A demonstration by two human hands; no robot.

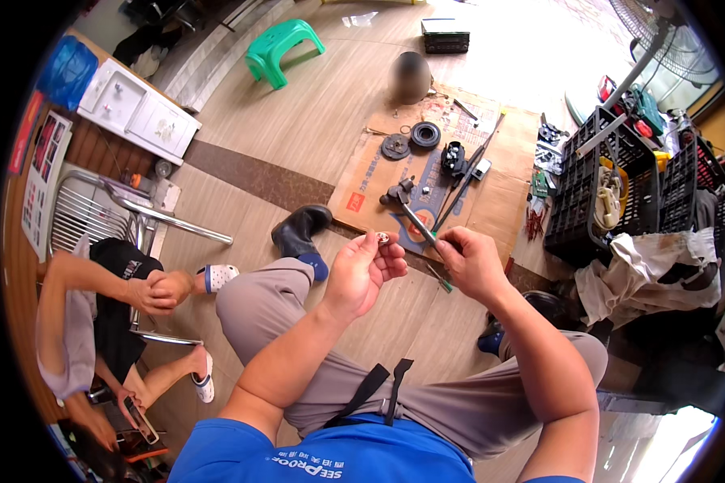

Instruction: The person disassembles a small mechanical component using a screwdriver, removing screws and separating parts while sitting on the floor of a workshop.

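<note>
My left hand [364,270] is closed, palm up, its thumb and fingers pinching a small round part [383,238] with reddish and pale spots. To its right, my right hand [474,262] is closed on the near end of a dark grey bar [418,224]. Toward its far end is a knobbed dark piece [398,192]; whether the two are joined I cannot tell. Beneath both lies flattened cardboard [362,189]. On it are a black ring-shaped part [425,134], a grey disc [395,146], a black housing [453,157] and a long thin rod [482,149].
Black plastic crates [592,185] with tools and a pale cloth [648,270] stand at the right. A green stool [284,47] is at the far left, a dark box [445,36] farther back. Another person, hands clasped [159,292], sits at the left by a metal chair [97,205].
</note>
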